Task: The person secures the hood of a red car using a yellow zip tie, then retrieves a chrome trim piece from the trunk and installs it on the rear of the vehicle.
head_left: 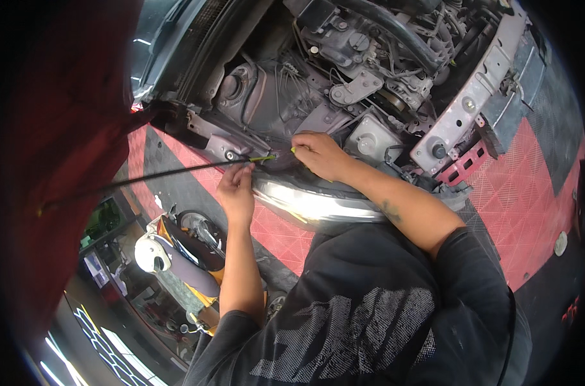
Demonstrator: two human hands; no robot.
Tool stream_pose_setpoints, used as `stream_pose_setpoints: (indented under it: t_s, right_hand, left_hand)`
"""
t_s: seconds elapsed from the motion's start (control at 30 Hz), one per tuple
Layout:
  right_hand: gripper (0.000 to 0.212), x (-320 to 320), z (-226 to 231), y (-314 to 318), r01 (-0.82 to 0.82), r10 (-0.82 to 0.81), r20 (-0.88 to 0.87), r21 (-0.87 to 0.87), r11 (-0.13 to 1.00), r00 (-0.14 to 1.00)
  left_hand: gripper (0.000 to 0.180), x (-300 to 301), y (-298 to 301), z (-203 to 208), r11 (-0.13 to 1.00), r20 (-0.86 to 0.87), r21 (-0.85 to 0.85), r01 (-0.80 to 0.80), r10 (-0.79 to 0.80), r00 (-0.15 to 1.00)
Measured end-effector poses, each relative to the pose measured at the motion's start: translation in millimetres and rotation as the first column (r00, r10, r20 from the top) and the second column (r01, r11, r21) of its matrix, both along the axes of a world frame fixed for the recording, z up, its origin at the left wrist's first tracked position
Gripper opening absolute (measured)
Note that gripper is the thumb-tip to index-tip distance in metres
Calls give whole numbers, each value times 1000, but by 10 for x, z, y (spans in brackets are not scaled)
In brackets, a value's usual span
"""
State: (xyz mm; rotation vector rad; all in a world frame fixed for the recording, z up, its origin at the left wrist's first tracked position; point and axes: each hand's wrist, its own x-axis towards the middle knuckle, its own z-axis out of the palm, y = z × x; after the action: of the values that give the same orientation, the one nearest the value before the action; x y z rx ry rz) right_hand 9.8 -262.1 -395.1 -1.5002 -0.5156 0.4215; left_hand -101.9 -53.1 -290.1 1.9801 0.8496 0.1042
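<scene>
At the front corner of an open car engine bay, my right hand (319, 156) is closed, knuckles up, above the headlight (321, 204). Bits of something yellow-green (294, 150) show at its fingertips and beneath the palm; most of it is covered by the hand. To the left, my left hand (236, 185) has its fingers drawn together beside the fender edge. A slim yellow-green piece (262, 158) lies just above those fingertips, pointing toward the right hand. What the left fingers grip, if anything, is hidden. Past them runs a thin black rod (170, 172) up to the raised red hood (80, 128).
The engine (357, 48) and a pale front crossbar (469, 96) fill the far side. Red and grey floor tiles (504, 193) surround the car. Behind on the left stands a motor scooter (193, 257) with a white helmet (152, 255) on it.
</scene>
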Motion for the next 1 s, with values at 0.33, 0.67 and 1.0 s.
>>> stream_pose_setpoints:
  t_s: [0.33, 0.67, 1.0]
  right_hand:
    - [34, 378, 30, 884, -277, 288, -446, 91, 956, 847]
    - [24, 609, 200, 1039, -579, 534, -420, 24, 815, 734]
    - [25, 640, 100, 1134, -562, 577, -684, 287, 776, 446]
  left_hand:
    - [19, -3, 331, -397, 585, 50, 783, 213, -400, 915]
    - [33, 5, 380, -633, 558, 79, 818, 142, -353, 932]
    - [36, 25, 382, -619, 567, 69, 809, 155, -354, 933]
